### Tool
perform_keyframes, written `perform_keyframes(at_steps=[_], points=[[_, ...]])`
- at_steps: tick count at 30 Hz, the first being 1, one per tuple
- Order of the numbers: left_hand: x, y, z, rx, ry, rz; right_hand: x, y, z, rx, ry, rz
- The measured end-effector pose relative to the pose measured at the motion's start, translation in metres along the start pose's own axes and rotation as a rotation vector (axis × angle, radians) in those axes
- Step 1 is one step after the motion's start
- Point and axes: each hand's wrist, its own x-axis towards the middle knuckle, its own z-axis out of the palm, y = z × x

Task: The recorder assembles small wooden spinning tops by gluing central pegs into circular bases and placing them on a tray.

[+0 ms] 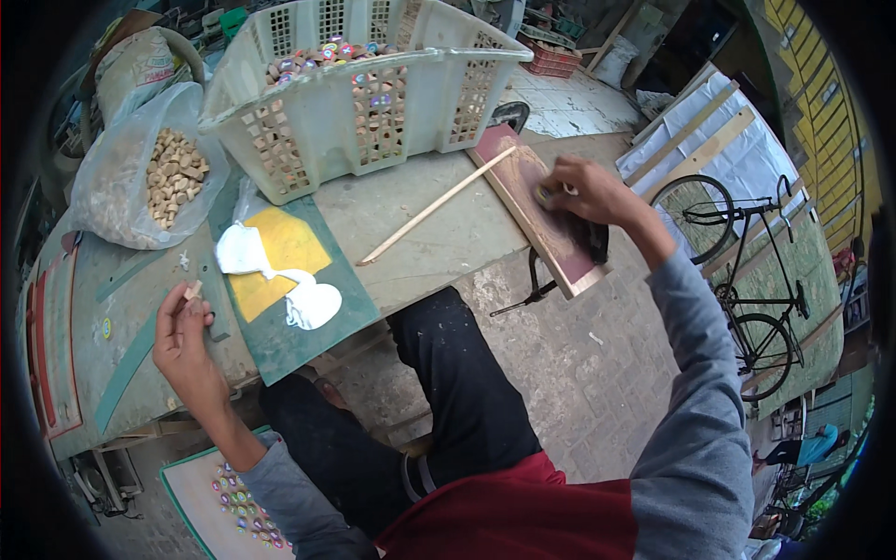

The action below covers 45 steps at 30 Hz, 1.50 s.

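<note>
My left hand is raised over the left part of the table, thumb and fingers closed on a small wooden piece. My right hand pinches a small round disc over a wood-edged board with a reddish, dusty, sandpaper-like face. Whether the disc touches that face I cannot tell. Between my hands, a green mat carries a yellow sheet and white paste in two joined patches. A thin wooden stick lies from the table onto the board.
A pale plastic crate full of small discs stands at the back. Left of it sits a clear bag of wooden pieces. A tray with several colourful discs is low at the left. A bicycle stands at the right.
</note>
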Motion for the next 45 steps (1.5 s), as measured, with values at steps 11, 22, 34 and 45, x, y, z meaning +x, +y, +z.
perform_keyframes(at_steps=[11, 22, 34, 45], points=[[-0.001, -0.003, -0.001, -0.015, 0.003, 0.034, -0.013, -0.008, -0.004, 0.028, -0.109, -0.122], [-0.005, 0.004, 0.003, 0.078, 0.042, 0.029, 0.036, 0.019, -0.001, -0.158, -0.023, -0.093], [-0.004, 0.006, 0.007, 0.116, 0.022, 0.043, 0.045, 0.014, 0.003, -0.219, 0.031, 0.03], [-0.01, 0.003, 0.006, 0.174, 0.048, 0.065, 0.012, -0.01, 0.009, -0.185, 0.065, 0.098]])
